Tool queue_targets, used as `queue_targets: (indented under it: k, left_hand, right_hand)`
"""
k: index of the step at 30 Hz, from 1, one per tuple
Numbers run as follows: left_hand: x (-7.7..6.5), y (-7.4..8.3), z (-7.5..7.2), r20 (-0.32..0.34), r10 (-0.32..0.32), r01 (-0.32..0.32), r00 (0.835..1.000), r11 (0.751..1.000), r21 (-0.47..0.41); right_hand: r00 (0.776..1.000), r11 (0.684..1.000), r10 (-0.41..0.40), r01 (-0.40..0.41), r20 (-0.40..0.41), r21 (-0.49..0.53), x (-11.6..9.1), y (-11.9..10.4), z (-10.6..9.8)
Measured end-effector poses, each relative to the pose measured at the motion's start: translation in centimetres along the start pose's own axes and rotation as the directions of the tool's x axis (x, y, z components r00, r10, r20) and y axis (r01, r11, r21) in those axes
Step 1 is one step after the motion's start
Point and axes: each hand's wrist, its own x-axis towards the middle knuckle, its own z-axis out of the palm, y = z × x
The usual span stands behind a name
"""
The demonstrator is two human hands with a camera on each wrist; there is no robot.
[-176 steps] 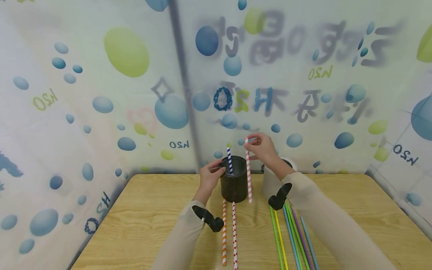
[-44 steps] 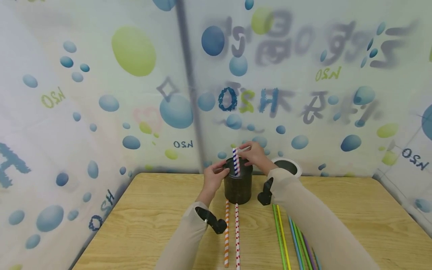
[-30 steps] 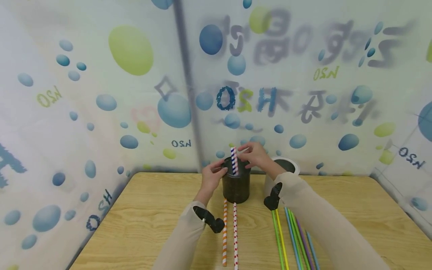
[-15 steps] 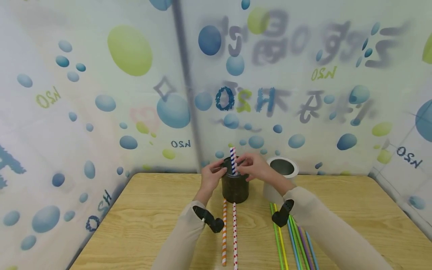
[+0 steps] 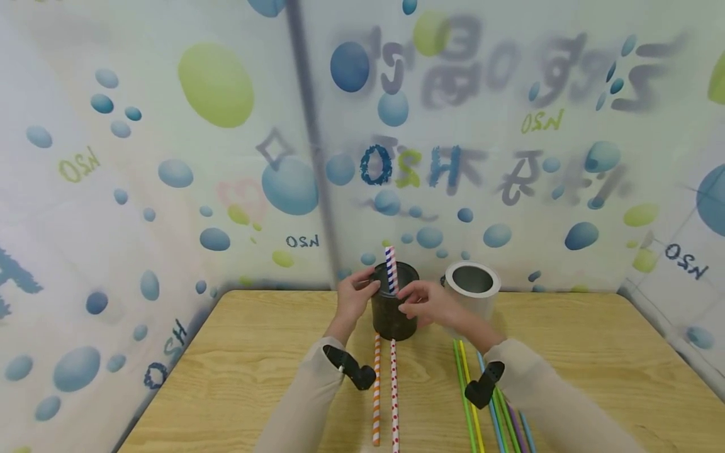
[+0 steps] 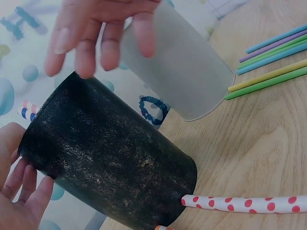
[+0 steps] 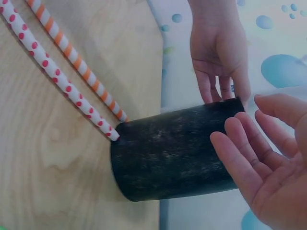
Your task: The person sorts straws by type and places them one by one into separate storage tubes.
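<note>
My left hand point(image 5: 352, 301) grips a black cylindrical canister point(image 5: 393, 319) at the left of its rim. Inside it stand a blue-and-white striped paper straw point(image 5: 389, 267) and a pink-and-white striped straw point(image 5: 395, 272), side by side, their tops above the rim. My right hand point(image 5: 435, 306) hovers at the canister's right front with loosely bent fingers and nothing in them; the right wrist view shows its fingertips point(image 7: 218, 139) overlapping the canister's side. An orange-striped straw point(image 5: 376, 393) and a red-dotted straw point(image 5: 394, 396) lie on the table, ends at the canister's base.
A white canister point(image 5: 483, 304) with a dark inside stands right of the black one. Several plain straws, among them a green one point(image 5: 466, 393) and a yellow one point(image 5: 474, 406), lie at the front right of the wooden table point(image 5: 272, 352). A printed curtain hangs behind.
The pink-striped straw, earlier in my right hand beside the black canister, now stands inside it. My right hand has let go and moved down and right. My left hand stays on the rim.
</note>
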Motion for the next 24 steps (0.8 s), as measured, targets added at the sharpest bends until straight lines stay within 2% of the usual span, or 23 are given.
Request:
queue_targets:
  k: [3, 9, 11, 18, 24]
  left_hand:
    - [0.1, -0.2, 0.0, -0.010, 0.007, -0.007, 1.000, 1.000, 0.015]
    - [1.5, -2.6, 0.0, -0.022, -0.007, 0.007, 1.000, 1.000, 0.002]
    - [1.6, -3.0, 0.1, -0.027, -0.004, 0.005, 1.000, 1.000, 0.012]
    - [1.7, -3.0, 0.3, -0.036, -0.017, 0.019, 0.999, 0.999, 0.036]
    - [1.5, -2.9, 0.3, -0.047, -0.018, 0.020, 0.999, 0.999, 0.031]
  right_hand:
    - [1.000, 1.000, 0.009, -0.009, -0.005, 0.029, -0.3, 0.6, 0.5]
    - [0.999, 0.996, 0.033, -0.032, -0.004, 0.078, -0.6, 2.4, 1.5]
    - [0.999, 0.996, 0.036, -0.035, -0.008, 0.084, -0.7, 2.9, 1.8]
    - [0.996, 0.993, 0.081, -0.079, -0.024, 0.092, -0.9, 4.5, 2.8]
    - [0.990, 0.990, 0.118, -0.111, -0.072, 0.086, -0.6, 6.2, 3.9]
